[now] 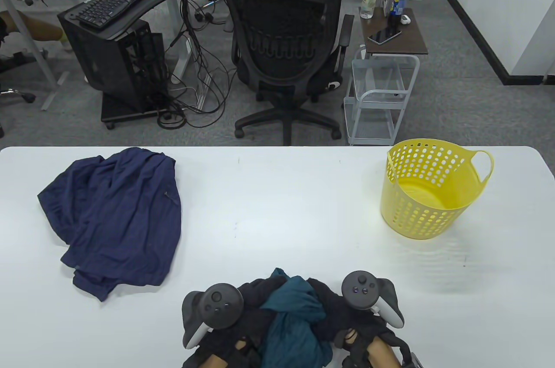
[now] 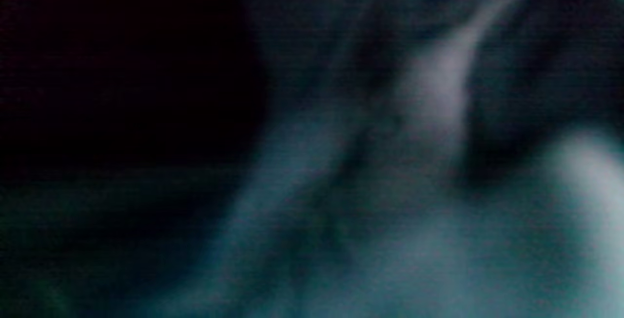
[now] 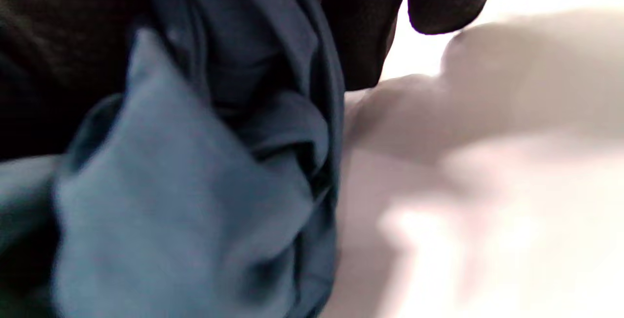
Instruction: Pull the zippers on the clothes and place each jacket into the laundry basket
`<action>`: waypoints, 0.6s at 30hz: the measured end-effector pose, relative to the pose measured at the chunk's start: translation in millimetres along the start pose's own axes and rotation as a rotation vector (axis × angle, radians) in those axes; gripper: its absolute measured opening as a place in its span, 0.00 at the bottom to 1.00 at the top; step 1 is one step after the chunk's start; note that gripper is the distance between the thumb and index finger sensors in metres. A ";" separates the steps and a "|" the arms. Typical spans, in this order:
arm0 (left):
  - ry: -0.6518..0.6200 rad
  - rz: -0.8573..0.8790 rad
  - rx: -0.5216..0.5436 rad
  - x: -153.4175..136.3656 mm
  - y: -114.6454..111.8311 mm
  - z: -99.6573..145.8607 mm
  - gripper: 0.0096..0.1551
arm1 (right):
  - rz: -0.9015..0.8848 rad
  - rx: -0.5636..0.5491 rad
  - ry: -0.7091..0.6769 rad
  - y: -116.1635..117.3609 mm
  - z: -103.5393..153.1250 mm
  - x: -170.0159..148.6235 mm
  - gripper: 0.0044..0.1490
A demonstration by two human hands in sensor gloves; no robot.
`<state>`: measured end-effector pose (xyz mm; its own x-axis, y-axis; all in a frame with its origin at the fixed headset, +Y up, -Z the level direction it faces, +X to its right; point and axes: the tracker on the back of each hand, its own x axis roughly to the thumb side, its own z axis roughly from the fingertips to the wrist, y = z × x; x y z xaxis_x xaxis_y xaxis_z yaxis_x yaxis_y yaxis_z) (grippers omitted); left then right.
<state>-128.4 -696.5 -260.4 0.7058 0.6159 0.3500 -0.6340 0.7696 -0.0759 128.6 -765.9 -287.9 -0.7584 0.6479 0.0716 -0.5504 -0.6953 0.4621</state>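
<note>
Landmark = yellow laundry basket [image 1: 427, 194], upright on white table [image 1: 282, 207], nothing visible inside.

Far left of basket: navy jacket [image 1: 117, 216], crumpled flat on table, well apart from both hands.

Left of basket and nearer the person, at table's front edge: teal jacket [image 1: 292, 324] bunched in a heap w/ black fabric around it. Zipper not visible in any view.

Left hand [image 1: 212, 320] sits on left side of that heap, tracker on its back. Fingers buried in fabric; can't tell if curled, spread or pinching. Left wrist view is dark, blurred teal cloth only, no help.

Right hand [image 1: 368, 303] on right side of same heap, closer to basket but well apart from it. In right wrist view black-gloved fingers [image 3: 438, 1] hang from top edge against teal folds [image 3: 195, 171], table pale beside them; they look curled into the cloth, though how tight the hold is I can't tell.

Behind basket, off the table: white wire cart [image 1: 381, 95], black office chair [image 1: 286, 43].
</note>
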 end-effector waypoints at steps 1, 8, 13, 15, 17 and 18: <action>-0.007 -0.016 0.016 1.8 2.1 1.2 0.29 | 0.035 -0.017 0.018 -0.5 -0.3 1.9 0.59; 0.019 -0.089 0.170 11.7 22.4 12.5 0.28 | 0.194 -0.270 0.098 -38.6 -6.4 24.6 0.46; 0.033 -0.248 0.197 25.4 35.9 21.0 0.29 | 0.303 -0.613 -0.004 -99.5 4.7 67.7 0.38; 0.037 -0.268 0.148 31.8 37.9 23.9 0.31 | 0.365 -0.719 -0.086 -112.9 12.7 89.6 0.38; 0.054 -0.276 0.062 37.1 35.3 26.0 0.36 | 0.442 -0.826 -0.168 -116.5 18.0 106.9 0.37; 0.060 -0.288 0.016 39.1 33.1 26.6 0.39 | 0.475 -0.864 -0.194 -115.5 18.4 111.0 0.37</action>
<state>-130.2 -651.5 -224.4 0.8745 0.3820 0.2990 -0.4097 0.9116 0.0337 114.5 -608.0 -317.0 -0.9375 0.2310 0.2603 -0.3290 -0.8323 -0.4461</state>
